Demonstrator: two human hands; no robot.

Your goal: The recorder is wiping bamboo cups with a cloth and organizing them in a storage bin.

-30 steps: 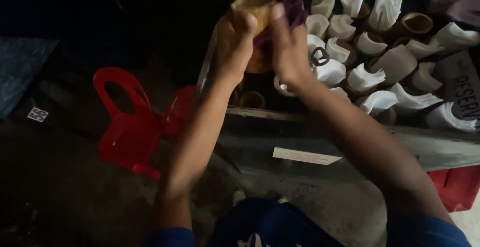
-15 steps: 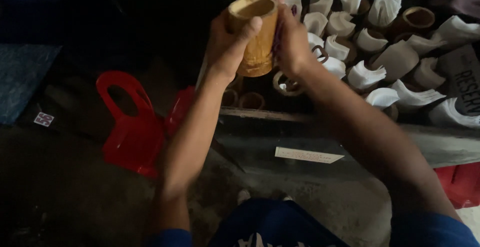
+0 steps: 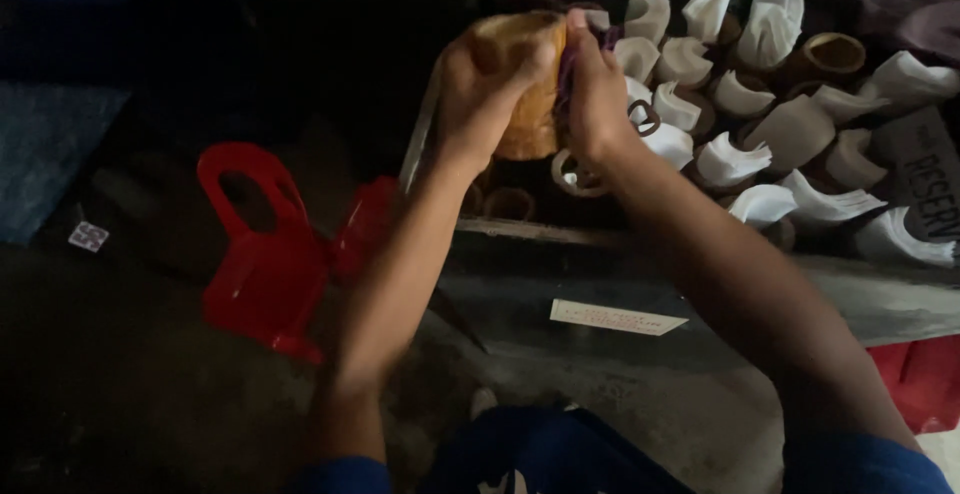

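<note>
Hands met over a tray of cups, both raised at the top middle of the view. The left hand was wrapped round a tan cup, fingers curled over its rim and thumb side pressed to its wall, so the cup sat tilted and held above the tray's near left corner. The right hand was closed against the cup's other side, and a purple cloth was pinched between its fingers and the cup; only a strip of the cloth showed. How tightly that hand gripped could not be told, but it had the cloth trapped on the cup.

Just below the hands, a few empty cups with ring handles stood in the tray. To the right, rows of cups stuffed with white folded napkins filled the rest of it, and one open tan cup stood among them near the far edge. A dark sign lay at the tray's right end. A white label was stuck on the grey ledge in front of the tray.

Lower left, well apart from the hands, a red plastic stool lay on the dark floor, with a small white tag beyond it.
</note>
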